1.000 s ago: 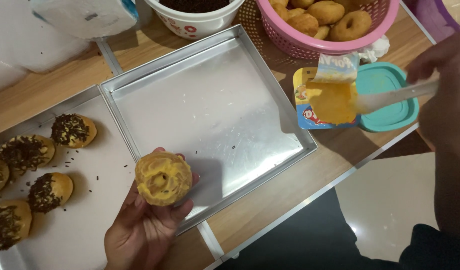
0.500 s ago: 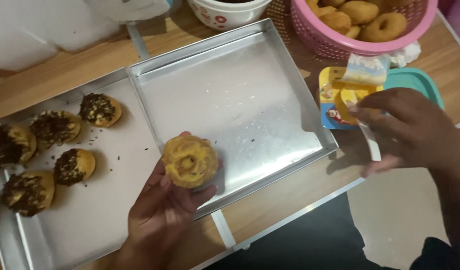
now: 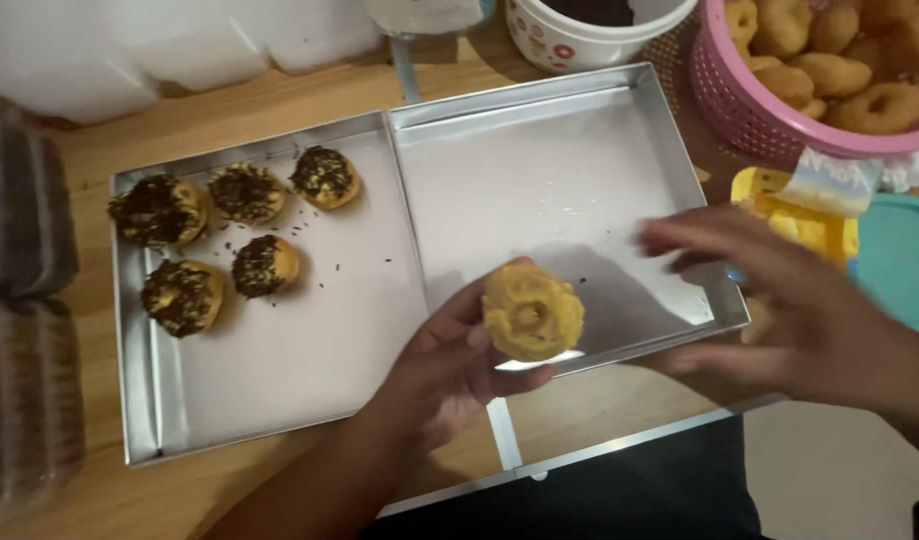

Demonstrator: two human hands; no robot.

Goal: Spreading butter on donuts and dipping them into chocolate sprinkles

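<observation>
Five doughnuts topped with chocolate sprinkles (image 3: 220, 235) already lie in the left metal tray (image 3: 280, 380), grouped at its far left end; I count that portion as finished. One doughnut (image 3: 533, 312), coated in a yellow spread and bare of sprinkles, sits in my left hand (image 3: 460, 365), fingers curled up and pressed against its underside, held above the near edge of the right metal tray (image 3: 540, 180), which holds nothing. My right hand (image 3: 790, 310) hovers just beside it, fingers spread and blurred, gripping nothing that I can make out. I judge this piece half done. Many plain doughnuts (image 3: 860, 60) wait in the pink basket (image 3: 770, 120), so I judge that most of the work is left
</observation>
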